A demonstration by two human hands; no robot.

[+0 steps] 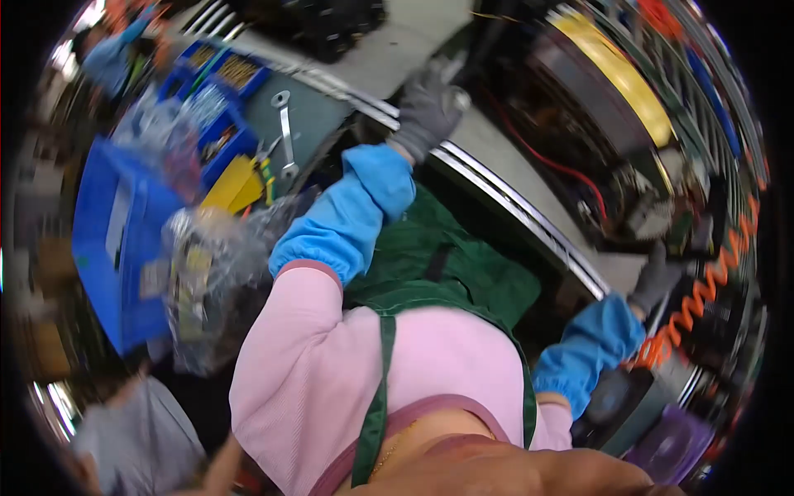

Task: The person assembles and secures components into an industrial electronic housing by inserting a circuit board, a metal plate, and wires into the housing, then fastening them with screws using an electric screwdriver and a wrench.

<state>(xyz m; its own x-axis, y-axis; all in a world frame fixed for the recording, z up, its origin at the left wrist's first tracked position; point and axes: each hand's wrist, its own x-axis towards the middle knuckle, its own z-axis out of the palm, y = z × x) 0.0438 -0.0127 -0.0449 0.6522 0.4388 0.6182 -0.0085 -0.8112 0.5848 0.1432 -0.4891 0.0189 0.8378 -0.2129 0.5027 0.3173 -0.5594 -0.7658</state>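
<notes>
Firstly, one dark, yellow-banded machine, far right — seemingly at a handling step, the next move calling for a steady hold. Gloved left hand, far centre: fingers partly curled, hold unclear. Gloved right hand, beside the machine's near end: too blurred to tell openness or hold. Small pale piece — by the left hand.

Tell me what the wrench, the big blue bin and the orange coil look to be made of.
Wrench: probably steel, smooth and silvery, with bright reflections.
Blue bin: likely moulded plastic, evenly coloured, semi-matte.
Orange coil: perhaps flexible plastic, judging by its springy loops; blur hides its finish.
</notes>
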